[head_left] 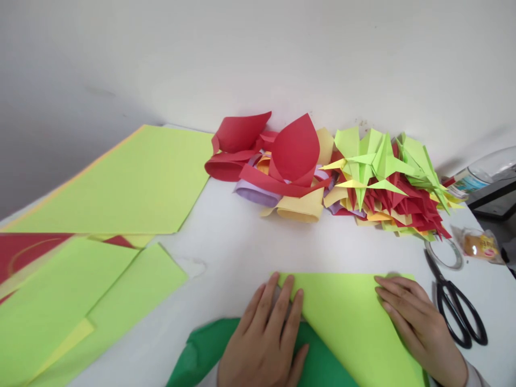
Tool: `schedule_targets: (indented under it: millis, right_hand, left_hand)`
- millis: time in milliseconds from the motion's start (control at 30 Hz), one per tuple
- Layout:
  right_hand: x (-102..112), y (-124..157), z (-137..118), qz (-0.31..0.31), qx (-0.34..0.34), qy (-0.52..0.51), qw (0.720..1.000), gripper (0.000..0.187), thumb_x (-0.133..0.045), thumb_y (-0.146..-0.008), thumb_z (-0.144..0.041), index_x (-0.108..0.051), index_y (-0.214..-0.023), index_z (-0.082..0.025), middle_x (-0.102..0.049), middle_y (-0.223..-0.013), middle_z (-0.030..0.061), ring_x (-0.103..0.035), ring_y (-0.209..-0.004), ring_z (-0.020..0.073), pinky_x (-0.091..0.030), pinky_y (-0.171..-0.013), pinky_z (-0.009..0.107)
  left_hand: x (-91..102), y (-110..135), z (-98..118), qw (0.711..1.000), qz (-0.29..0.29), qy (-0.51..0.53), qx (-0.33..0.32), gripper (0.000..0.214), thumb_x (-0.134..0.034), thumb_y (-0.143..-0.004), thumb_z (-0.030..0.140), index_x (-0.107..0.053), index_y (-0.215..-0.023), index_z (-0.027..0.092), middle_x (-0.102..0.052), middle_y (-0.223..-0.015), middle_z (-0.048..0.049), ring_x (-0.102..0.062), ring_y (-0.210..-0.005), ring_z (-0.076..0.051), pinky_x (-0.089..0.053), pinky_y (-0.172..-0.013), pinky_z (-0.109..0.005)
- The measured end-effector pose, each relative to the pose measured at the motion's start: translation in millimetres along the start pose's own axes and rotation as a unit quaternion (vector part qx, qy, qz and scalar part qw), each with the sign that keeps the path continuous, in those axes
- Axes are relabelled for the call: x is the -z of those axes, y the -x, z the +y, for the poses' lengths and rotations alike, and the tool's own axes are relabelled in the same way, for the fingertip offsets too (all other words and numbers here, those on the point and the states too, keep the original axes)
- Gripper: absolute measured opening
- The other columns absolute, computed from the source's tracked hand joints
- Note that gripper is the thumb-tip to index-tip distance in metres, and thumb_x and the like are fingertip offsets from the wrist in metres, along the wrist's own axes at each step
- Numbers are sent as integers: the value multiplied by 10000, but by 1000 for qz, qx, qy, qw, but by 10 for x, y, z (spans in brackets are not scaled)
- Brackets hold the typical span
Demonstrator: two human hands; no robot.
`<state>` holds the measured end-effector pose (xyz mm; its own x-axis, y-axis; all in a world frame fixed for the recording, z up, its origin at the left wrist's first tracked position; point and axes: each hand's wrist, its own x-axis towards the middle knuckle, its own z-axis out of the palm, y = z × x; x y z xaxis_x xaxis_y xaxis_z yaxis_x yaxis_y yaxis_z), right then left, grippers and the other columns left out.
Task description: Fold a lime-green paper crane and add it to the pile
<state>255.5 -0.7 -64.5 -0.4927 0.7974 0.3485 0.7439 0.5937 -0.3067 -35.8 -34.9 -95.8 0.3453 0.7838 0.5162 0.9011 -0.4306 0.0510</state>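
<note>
A light green sheet of paper [342, 317] lies at the table's near edge, its left side running on a slant as though folded. My left hand [266, 336] rests flat with fingers spread, its fingertips at the sheet's upper left corner. On the right part of the sheet lies my right hand [419, 322], fingers stretched out and close together, thumb hidden. Under and around my left hand spreads something dark green [322, 357]; I cannot tell whether it is cloth or paper.
Scissors [455, 306] with black handles lie right of my right hand, by a tape roll [445, 255] and a wrapped snack [479, 244]. Behind are rolled red paper pieces [296, 148], a folded-paper pile [374, 166] and a plastic bottle [479, 172]. Green sheets [121, 183] cover the left.
</note>
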Motion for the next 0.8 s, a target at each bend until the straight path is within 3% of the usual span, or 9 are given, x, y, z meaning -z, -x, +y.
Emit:
schedule_targets:
  millis: [133, 367, 667, 800]
  right_hand:
    - [0, 3, 3, 2, 10, 1, 1000, 247, -533, -896, -177, -657, -1108, -194, -658, -1168, 85, -574, -1089, 219, -542, -885, 367]
    - [-7, 20, 12, -9, 4, 7, 1000, 260, -529, -899, -184, -652, -1127, -201, -650, -1187, 82, -572, -1099, 222, -539, -893, 377]
    - [-2, 11, 8, -7, 2, 7, 1000, 256, -532, -894, -189, -665, -1113, -198, -658, -1181, 79, -578, -1102, 219, -541, -901, 368]
    - [3, 11, 7, -8, 4, 7, 1000, 260, -533, -893, -179, -659, -1120, -195, -653, -1185, 82, -570, -1105, 222, -538, -899, 375]
  left_hand:
    - [8, -24, 21, 1000, -4, 10, 14, 455, -468, -778, 357, -631, -1134, 124, -594, -1278, -139, -409, -1281, -361, -294, -1067, -469]
    - [223, -140, 27, 992, -112, 16, 52, 483, -547, -779, 443, -631, -1194, 211, -592, -1309, -64, -427, -1256, -396, -170, -1098, -611]
    - [254, -139, 39, 989, -123, 20, 80, 517, -582, -754, 501, -629, -1207, 257, -584, -1321, -28, -398, -1259, -453, -120, -1068, -707]
    - [265, -145, 53, 990, -114, 21, 76, 475, -561, -781, 452, -636, -1198, 238, -588, -1316, -41, -406, -1272, -415, -110, -1090, -674]
